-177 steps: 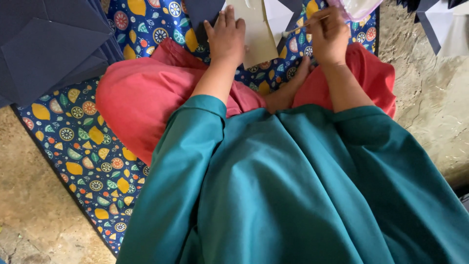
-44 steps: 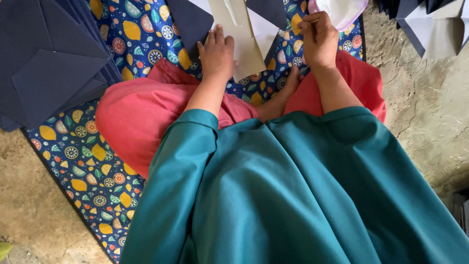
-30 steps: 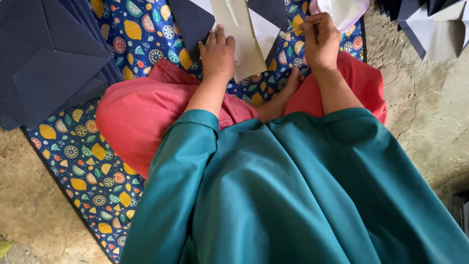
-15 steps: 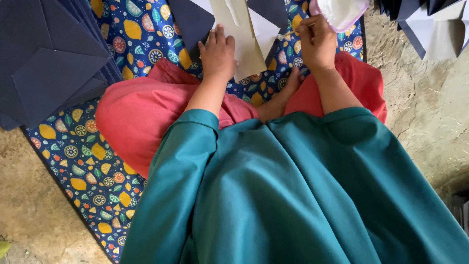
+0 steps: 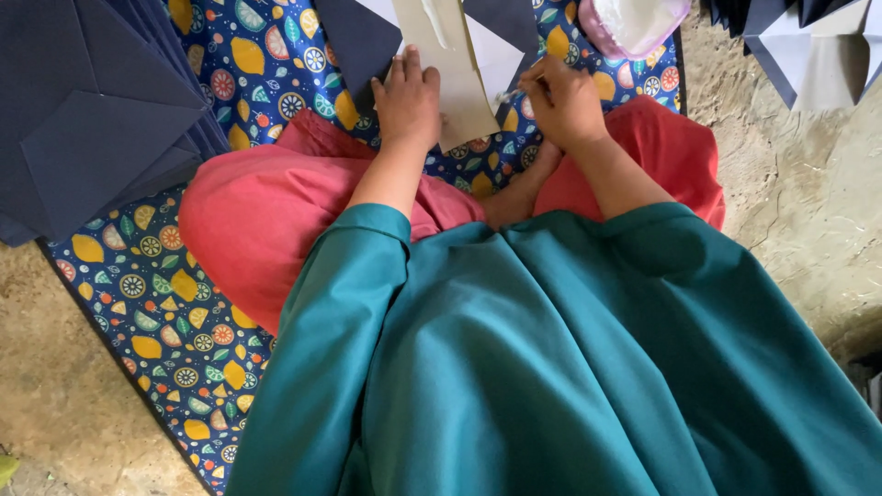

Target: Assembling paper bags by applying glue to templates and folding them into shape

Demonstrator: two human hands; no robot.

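Right hand (image 5: pixel 562 103) has dropped from the pink tub (image 5: pixel 634 23), fingers pinched on a small tool; left hand (image 5: pixel 407 96) stays flat on the beige strip (image 5: pixel 455 69).

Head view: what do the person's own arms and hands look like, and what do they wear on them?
Both arms wear loose teal cloth sleeves, the left sleeve and the right sleeve, each ending near the elbow with a plain hem. The forearms below are bare. The left hand and right hand are bare too: no gloves, and no rings, bangles or watch show.
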